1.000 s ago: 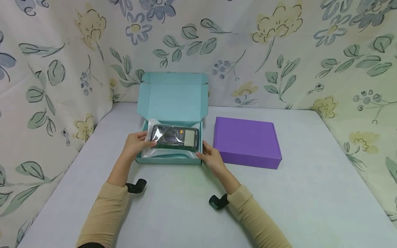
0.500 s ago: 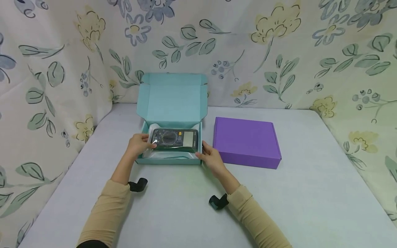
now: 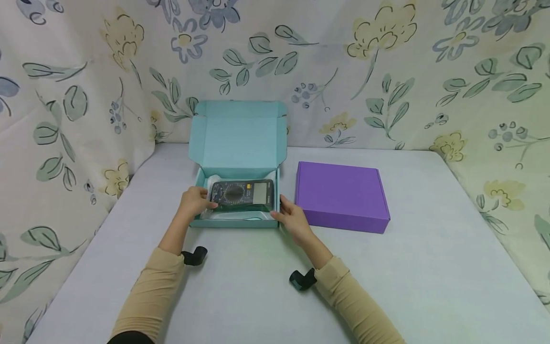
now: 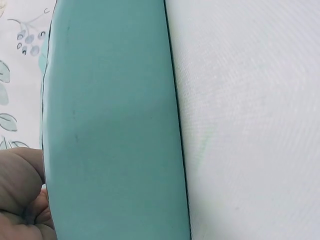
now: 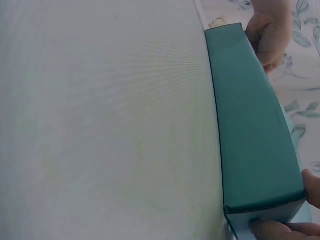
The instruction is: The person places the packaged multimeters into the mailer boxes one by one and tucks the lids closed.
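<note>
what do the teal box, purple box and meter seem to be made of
Teal box: probably cardboard, smooth and matte; fold creases and notched corners on its raised lid suggest it.
Purple box: likely cardboard too, matte, with crisp folded edges.
Meter: apparently dark plastic, from its rounded, moulded look; its display could be plastic or glass.

Carries on the white surface (image 3: 240, 296) an open teal box (image 3: 238, 143) at eleven o'clock, a closed purple box (image 3: 343, 196) at two.
</note>
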The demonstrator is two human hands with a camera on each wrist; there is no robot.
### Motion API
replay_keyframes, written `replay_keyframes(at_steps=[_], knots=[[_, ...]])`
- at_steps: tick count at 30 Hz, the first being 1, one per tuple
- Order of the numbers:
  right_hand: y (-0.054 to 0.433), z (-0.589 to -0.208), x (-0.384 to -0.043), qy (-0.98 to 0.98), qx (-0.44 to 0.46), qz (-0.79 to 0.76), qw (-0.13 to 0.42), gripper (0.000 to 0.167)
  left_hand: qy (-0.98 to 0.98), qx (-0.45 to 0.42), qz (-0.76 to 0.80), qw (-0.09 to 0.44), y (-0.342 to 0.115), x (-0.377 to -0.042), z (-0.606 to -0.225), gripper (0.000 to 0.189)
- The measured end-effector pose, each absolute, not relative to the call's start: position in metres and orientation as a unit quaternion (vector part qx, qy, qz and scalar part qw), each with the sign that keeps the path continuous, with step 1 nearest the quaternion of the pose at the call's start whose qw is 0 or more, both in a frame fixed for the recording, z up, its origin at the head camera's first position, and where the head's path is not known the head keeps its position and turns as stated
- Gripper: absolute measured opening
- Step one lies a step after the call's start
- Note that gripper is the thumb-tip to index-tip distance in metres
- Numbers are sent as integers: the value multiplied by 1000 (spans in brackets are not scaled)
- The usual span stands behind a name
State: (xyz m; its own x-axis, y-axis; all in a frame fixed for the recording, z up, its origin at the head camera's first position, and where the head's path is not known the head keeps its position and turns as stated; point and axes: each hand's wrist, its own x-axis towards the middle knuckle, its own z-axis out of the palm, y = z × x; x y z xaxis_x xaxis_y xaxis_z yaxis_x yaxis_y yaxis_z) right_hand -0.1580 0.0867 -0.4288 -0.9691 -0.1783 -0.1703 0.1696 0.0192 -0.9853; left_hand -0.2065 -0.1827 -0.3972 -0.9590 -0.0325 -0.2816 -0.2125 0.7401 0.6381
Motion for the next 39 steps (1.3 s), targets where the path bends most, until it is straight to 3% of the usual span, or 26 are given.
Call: replay_keyframes(at_steps=[10,20,28,34,39], knots=[[87,-430,-158,699,-5,-704,123,68,939,-56,320,111,-181,-204,-396,55],[88,-430,-158,697,-7,-707,124,69,950,-25,284,125,-183,-202,-396,65],[87,-428,-157,699,-6,-704,126,70,950,-7,300,88,-187,-198,-395,64],[89,-427,-157,711,1,-691,129,68,896,-16,433,99,-196,-197,-391,54],[92,-425,-158,719,-1,-682,132,63,769,-39,628,117,-206,-195,-385,62]])
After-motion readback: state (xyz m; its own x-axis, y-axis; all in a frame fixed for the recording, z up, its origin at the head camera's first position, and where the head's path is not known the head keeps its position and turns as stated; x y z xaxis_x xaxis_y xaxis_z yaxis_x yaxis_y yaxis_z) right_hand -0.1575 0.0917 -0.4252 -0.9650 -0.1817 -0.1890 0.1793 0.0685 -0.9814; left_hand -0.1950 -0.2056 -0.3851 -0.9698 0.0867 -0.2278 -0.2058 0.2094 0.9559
